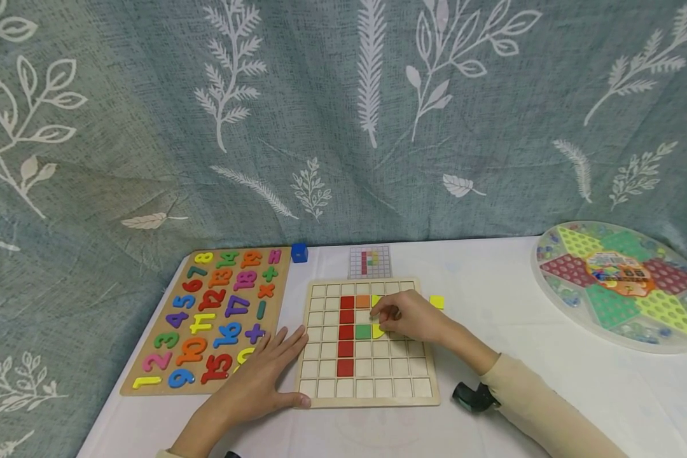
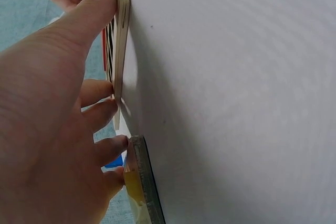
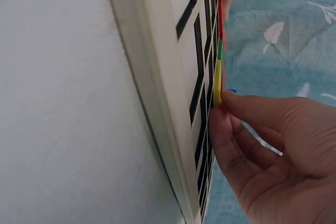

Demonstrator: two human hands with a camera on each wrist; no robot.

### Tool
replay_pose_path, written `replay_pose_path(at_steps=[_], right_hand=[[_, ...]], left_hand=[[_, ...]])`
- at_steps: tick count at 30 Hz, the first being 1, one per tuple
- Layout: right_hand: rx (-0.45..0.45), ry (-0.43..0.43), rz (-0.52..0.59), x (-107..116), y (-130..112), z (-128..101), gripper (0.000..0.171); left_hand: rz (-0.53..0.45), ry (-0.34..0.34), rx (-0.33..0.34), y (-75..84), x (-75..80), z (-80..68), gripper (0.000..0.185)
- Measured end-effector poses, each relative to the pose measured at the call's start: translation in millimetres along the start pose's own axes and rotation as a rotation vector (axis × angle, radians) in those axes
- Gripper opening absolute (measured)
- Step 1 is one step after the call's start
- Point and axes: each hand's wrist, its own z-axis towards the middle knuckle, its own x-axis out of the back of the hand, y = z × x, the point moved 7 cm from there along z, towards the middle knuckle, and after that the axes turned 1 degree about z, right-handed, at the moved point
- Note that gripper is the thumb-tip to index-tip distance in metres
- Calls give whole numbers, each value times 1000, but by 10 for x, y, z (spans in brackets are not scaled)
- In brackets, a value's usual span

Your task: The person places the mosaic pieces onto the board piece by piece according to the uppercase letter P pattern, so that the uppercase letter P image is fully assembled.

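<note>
A wooden grid board (image 1: pixel 326 386) lies flat on the table, with a column of several red square tiles (image 1: pixel 346 332) set in it. Beside the column are an orange tile (image 1: pixel 363 301) and a green tile (image 1: pixel 363 332). My right hand (image 1: pixel 409 316) pinches a yellow square tile (image 3: pixel 217 83) at the cell right of the green one, its fingertips partly covering it. Another yellow tile (image 1: pixel 375 300) shows in the orange tile's row, partly behind the hand. My left hand (image 1: pixel 266 378) rests along the board's left side, fingers extended, thumb at the near corner.
A number puzzle board (image 1: pixel 166 362) lies on the left, partly under the left hand. A blue cube (image 1: pixel 299 253) and a small pattern card (image 1: pixel 369 262) sit behind the grid. One loose yellow tile (image 1: pixel 437 302) lies right of it. A round Chinese checkers board (image 1: pixel 621 286) is far right.
</note>
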Motion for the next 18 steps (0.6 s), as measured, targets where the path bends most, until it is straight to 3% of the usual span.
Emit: replay_pose_path(at_steps=[8,18], right_hand=[[4,-8,60,72,4,-53,20],[-37,89,20,328,129,-148,21]], left_hand=[[-7,-3,-2,4,5,-5,100],[2,-4,-1,1,3,-3,101]])
